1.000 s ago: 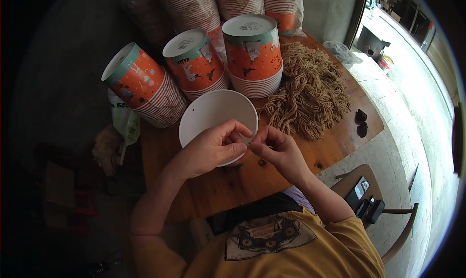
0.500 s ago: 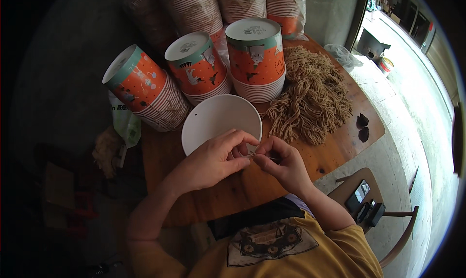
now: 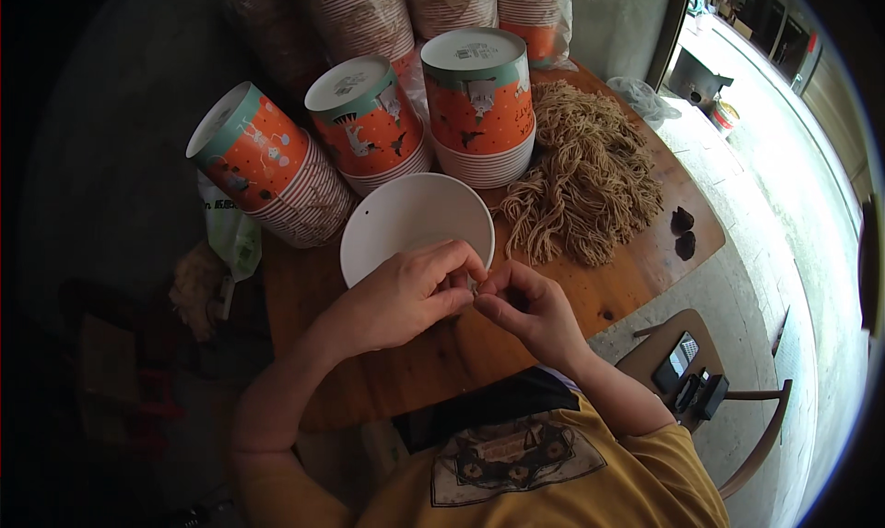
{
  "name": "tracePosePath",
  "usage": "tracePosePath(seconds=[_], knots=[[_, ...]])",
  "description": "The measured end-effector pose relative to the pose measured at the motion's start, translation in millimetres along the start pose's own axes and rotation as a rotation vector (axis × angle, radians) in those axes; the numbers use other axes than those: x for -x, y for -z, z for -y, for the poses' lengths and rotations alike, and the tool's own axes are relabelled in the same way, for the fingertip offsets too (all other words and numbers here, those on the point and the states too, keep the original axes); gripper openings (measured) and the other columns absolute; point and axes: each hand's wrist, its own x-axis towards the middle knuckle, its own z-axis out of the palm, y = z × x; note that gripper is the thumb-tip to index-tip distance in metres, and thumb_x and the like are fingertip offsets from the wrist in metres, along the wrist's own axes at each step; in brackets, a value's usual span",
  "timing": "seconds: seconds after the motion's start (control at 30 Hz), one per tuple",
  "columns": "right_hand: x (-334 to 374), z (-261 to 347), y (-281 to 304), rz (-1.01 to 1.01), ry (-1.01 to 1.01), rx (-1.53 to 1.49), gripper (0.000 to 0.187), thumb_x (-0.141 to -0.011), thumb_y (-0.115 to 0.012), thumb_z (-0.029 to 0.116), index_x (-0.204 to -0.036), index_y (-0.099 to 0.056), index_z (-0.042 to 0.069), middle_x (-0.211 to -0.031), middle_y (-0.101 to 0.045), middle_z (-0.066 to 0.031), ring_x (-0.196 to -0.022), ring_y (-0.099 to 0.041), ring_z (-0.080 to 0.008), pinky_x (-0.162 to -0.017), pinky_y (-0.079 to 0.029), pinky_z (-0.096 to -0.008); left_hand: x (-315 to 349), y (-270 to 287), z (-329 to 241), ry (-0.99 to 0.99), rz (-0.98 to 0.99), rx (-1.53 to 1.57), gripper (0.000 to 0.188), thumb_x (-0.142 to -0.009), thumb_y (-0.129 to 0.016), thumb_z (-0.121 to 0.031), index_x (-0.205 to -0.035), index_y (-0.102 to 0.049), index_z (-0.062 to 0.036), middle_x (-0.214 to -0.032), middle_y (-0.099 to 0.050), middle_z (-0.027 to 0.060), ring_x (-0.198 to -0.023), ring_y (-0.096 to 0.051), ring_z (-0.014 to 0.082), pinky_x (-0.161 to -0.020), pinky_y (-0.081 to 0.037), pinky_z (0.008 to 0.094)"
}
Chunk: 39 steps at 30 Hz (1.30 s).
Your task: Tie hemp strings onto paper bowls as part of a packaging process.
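Right hand (image 3: pixel 530 311) pinches a tiny pale strand (image 3: pixel 476 290), direction unclear; left hand (image 3: pixel 401 297) curls half-closed, its hold indiscernible. White bucket (image 3: pixel 415 216), at their eleven o'clock, opens upward, long axis roughly upright.

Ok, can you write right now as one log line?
left hand: at bucket near edge | right hand: fingertips close to left's | holding: too small to tell | string: piled on table

The bucket (image 3: pixel 410 219) is plain white inside, the cords (image 3: pixel 590 177) tan.
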Motion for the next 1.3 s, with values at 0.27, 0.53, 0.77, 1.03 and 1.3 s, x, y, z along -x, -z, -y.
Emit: tracePosePath(seconds=[0.27, 0.53, 0.77, 1.03, 1.3], knots=[[1, 10, -1, -0.021, 0.038, 0.145, 0.010, -0.086, -0.066, 0.009, -0.087, -0.058, 0.002, -0.076, -0.056, 0.0000, -0.065, -0.049, -0.0050, -0.060, -0.043, -0.0223, -2, 6, 3, -0.104, 0.027, -0.168, 0.016, -0.087, -0.061, -0.008, -0.101, -0.053, -0.0027, -0.087, -0.058, 0.0063, -0.078, -0.058, 0.0157, -0.072, -0.048, 0.0304], [2, 24, 4, 0.036, -0.016, 0.311, 0.012, -0.088, -0.067, 0.011, -0.090, -0.058, 0.003, -0.084, -0.056, 0.0036, -0.073, -0.050, -0.0025, -0.066, -0.043, -0.0200, -17, 23, 2, 0.002, 0.264, -0.050, 0.025, -0.086, -0.064, -0.011, -0.106, -0.052, -0.0041, -0.083, -0.057, 0.0041, -0.076, -0.056, 0.0134, -0.070, -0.046, 0.0285], [2, 20, 2, 0.078, -0.134, 0.030, 0.013, -0.090, -0.066, 0.013, -0.093, -0.058, 0.003, -0.086, -0.057, 0.0046, -0.078, -0.051, -0.0024, -0.071, -0.043, -0.0189, -22, 28, 17, -0.034, 0.348, 0.076, 0.023, -0.087, -0.065, -0.014, -0.104, -0.053, -0.0038, -0.084, -0.057, 0.0005, -0.077, -0.055, 0.0091, -0.072, -0.046, 0.0262], [8, 37, 2, -0.084, 0.152, 0.542, 0.014, -0.081, -0.069, 0.009, -0.088, -0.059, 0.002, -0.077, -0.054, -0.0065, -0.062, -0.057, -0.0169, -0.057, -0.046, -0.0283, -23, 15, 17, -0.053, 0.315, 0.146, 0.024, -0.087, -0.066, -0.013, -0.106, -0.054, -0.0038, -0.090, -0.057, -0.0002, -0.082, -0.054, 0.0076, -0.076, -0.046, 0.0240], [3, 46, 12, -0.057, 0.333, 0.703, 0.013, -0.081, -0.069, 0.009, -0.085, -0.058, 0.003, -0.077, -0.054, -0.0080, -0.065, -0.060, -0.0248, -0.056, -0.048, -0.0340, -26, 9, 15, -0.032, 0.274, 0.207, 0.025, -0.087, -0.067, -0.013, -0.107, -0.055, -0.0038, -0.095, -0.062, 0.0020, -0.090, -0.057, 0.0085, -0.081, -0.046, 0.0259]])
